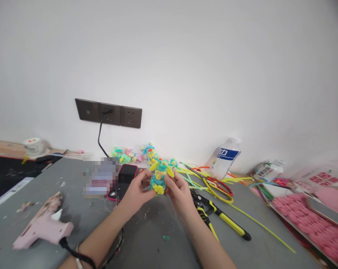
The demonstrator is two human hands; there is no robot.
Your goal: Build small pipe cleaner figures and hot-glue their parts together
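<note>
Both my hands hold a small teal and yellow pipe-cleaner figure (160, 177) upright above the grey table (146, 239). My left hand (136, 192) pinches its left side with thumb and fingers closed on it. My right hand (180, 192) grips its right side the same way. The figure has yellow ears or petals at the top and yellow loops at the bottom.
A pink glue gun (42, 224) lies at the left front. A phone (124, 179) sits behind my left hand. Yellow-handled pliers (219, 216), loose pipe cleaners (213, 185), more finished figures (129, 155), two plastic bottles (225, 157) and a tray of pink pieces (306, 220) lie to the right.
</note>
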